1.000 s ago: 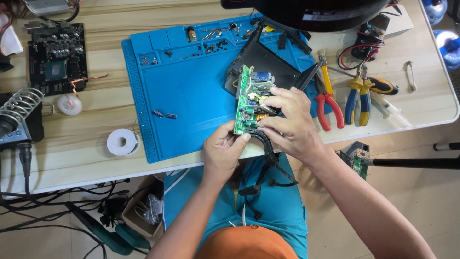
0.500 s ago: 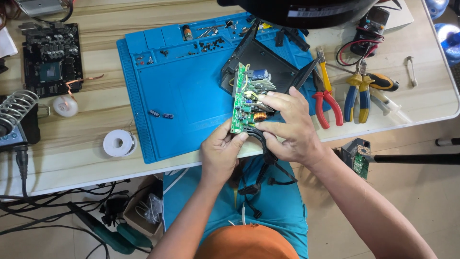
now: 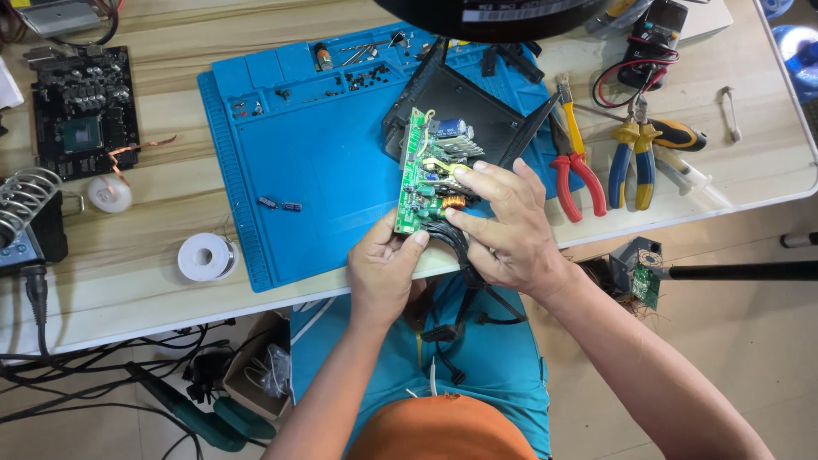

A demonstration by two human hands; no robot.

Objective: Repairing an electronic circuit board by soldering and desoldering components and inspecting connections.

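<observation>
Wooden table (image 3: 128,281) carries, at the far left, a coiled soldering-iron stand (image 3: 21,198) and a dark motherboard (image 3: 83,111). Two solder spools (image 3: 204,256) are seen nearer the front edge. A blue silicone work mat (image 3: 315,170) is laid across the middle, with small screws and parts collected in its top trays.

Green circuit board (image 3: 424,175) is held tilted on edge above the front right part of the mat, just in front of an opened black casing (image 3: 464,106). Left hand (image 3: 383,271) is closed on the board's lower corner, thumb and fingers pinching it. Right hand (image 3: 503,226) is pressed against the component side, fingers spread over the parts beside a copper coil, thumb under the black wire bundle (image 3: 456,255) that hangs from the board toward the lap.

Step in hand is judged to be inspection or handling of the board out of its casing. A steady pinch and slack in the wires are called for by any further turn of the board.

Red-handled cutters (image 3: 575,166) and blue-and-yellow pliers (image 3: 630,153) lie to the right, untouched.
</observation>
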